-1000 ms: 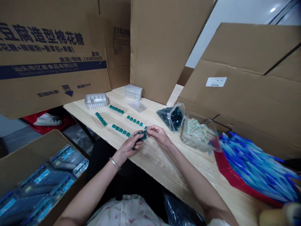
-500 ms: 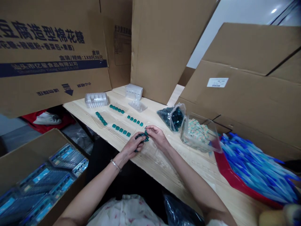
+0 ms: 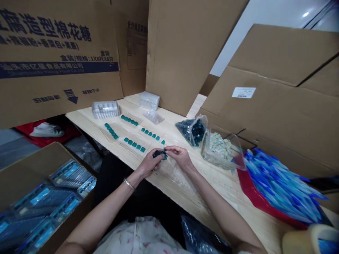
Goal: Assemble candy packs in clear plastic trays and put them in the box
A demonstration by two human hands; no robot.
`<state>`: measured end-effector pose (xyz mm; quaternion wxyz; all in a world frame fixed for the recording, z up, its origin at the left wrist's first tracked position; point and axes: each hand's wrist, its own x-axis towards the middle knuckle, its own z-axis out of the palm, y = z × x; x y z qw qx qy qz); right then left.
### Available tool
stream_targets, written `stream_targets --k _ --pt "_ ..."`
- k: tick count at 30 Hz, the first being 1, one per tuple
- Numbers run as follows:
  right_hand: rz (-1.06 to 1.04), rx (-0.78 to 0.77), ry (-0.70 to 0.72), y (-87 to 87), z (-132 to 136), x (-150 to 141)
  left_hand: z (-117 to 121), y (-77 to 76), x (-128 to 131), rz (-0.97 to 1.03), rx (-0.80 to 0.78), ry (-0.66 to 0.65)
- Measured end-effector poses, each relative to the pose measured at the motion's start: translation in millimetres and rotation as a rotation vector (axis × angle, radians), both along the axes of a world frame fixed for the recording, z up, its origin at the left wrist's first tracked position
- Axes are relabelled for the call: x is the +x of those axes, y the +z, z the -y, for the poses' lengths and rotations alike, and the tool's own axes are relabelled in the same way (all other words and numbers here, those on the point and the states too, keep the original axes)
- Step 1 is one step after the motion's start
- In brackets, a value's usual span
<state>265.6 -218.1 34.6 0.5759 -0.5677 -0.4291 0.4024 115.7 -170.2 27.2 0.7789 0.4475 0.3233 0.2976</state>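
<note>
My left hand (image 3: 151, 163) is closed around a bunch of dark green square pieces (image 3: 159, 153), some of them poking out past the fingers. Close against it, my right hand (image 3: 180, 155) pinches at a green piece by the left fingertips; the fingers partly hide it. Just beyond the hands, a single green square (image 3: 163, 142) lies in a clear plastic tray. Farther left, several rows of green squares (image 3: 134, 144) sit in clear, shallow trays on the wooden table (image 3: 169, 187).
Stacked clear trays (image 3: 106, 109) and a white stack (image 3: 149, 101) stand at the back. To the right are a bag of dark green pieces (image 3: 194, 130), a clear bin of small pale pieces (image 3: 219, 148) and a red tray (image 3: 254, 192) of blue items. An open carton (image 3: 66, 151) sits left.
My right hand has drawn back slightly toward my left hand, uncovering a single green square in the tray. The view has shifted a little to the right.
</note>
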Motion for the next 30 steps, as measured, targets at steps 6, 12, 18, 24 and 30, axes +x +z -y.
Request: stream_targets --k 6,12,18,24,30 --pt "-0.238 -0.068 -0.050 -10.6 2.0 -0.7 2.3 -5.0 -1.1 0.017 0.011 -0.031" --pt "0.058 0.011 -0.167 -9.4 -7.0 19.9 3.4 -2.1 -9.9 0.024 -0.037 -0.048" --pt "0.613 0.183 -0.070 -15.4 -36.3 46.4 0.7 -2.6 -22.1 0.073 -0.148 -0.052" --pt "0.970 0.096 0.094 -20.2 -49.3 41.6 -2.1 -10.4 -30.8 0.094 -0.165 -0.057" --pt "1.084 0.048 0.173 -27.4 -56.9 41.9 -6.4 -13.0 -33.1 0.119 -0.221 -0.058"
